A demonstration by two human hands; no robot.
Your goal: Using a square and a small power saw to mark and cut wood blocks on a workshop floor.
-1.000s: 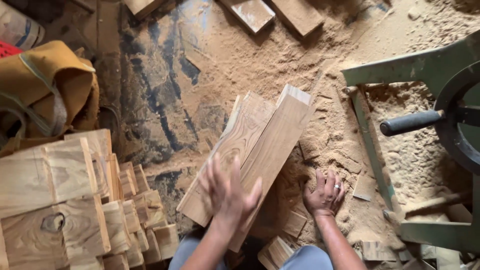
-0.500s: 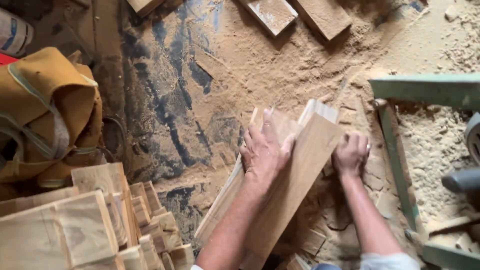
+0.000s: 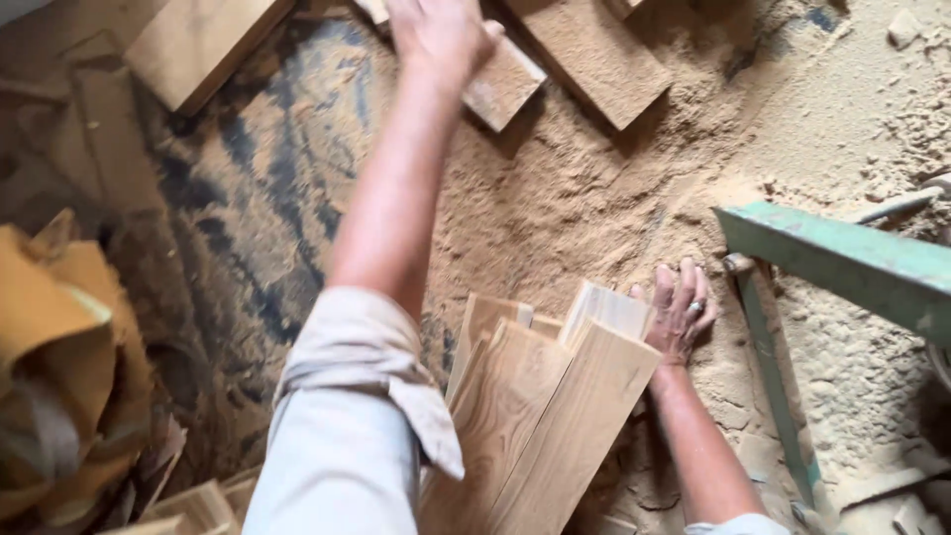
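The left hand [image 3: 441,35] is stretched far forward to the top edge of the view, where it is laid over a short plank [image 3: 500,84] lying on the sawdust-covered floor [image 3: 594,198]. The fingers are curled over the plank's near end; whether the plank is actually gripped or only touched cannot be told, since the fingertips are cut off by the frame. The plank's long axis runs on a diagonal, from upper left to lower right, so its free end points back toward the person. A wider board [image 3: 584,59] lies just beside it on the right, and another board [image 3: 198,45] lies well apart on the left.

The right hand [image 3: 679,312] is pressed flat, fingers spread, against the far right end of a stack of planks [image 3: 540,416] that is leaned up from the lower edge of the view. The stack's long axis is tilted up and to the right.

The left hand is plainly the nearer one to the short plank. Between plank and stack, open floor is seen, deep in sawdust. On the right, room is bounded by a green metal frame [image 3: 842,263], which stands close to the right hand.
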